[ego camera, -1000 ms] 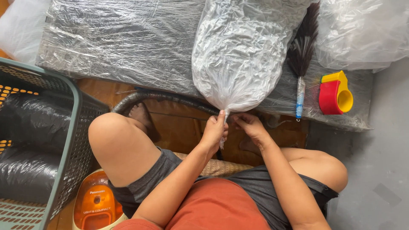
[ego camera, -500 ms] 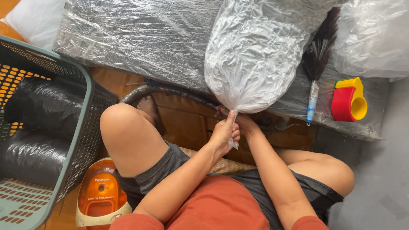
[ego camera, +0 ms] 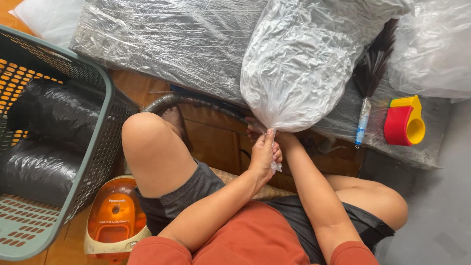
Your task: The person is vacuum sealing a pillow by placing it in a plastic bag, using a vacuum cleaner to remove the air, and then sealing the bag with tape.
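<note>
A large clear plastic bag [ego camera: 304, 64] stuffed with grey-white material leans against a plastic-wrapped dark block [ego camera: 167, 44]. Its gathered neck points down toward me. My left hand [ego camera: 264, 154] is closed around that twisted neck, thumb up against the plastic. My right hand [ego camera: 282, 140] sits just behind it, mostly hidden by the left hand and the bag, pressed to the same neck; its fingers cannot be seen. A grey ribbed vacuum hose [ego camera: 186, 102] curves from the left under the bag toward the neck.
A green laundry basket [ego camera: 93, 147] at left holds black wrapped bundles. An orange canister vacuum cleaner [ego camera: 115, 216] sits by my left knee. A feather duster [ego camera: 370, 78] and a red-and-yellow tape dispenser [ego camera: 405, 122] lie on the wrapped block at right. Another clear bag [ego camera: 436, 44] is far right.
The view has shifted, so everything sits further right and lower. My left hand has moved up along the bag's neck and closed tighter; my right hand has slipped behind it.
</note>
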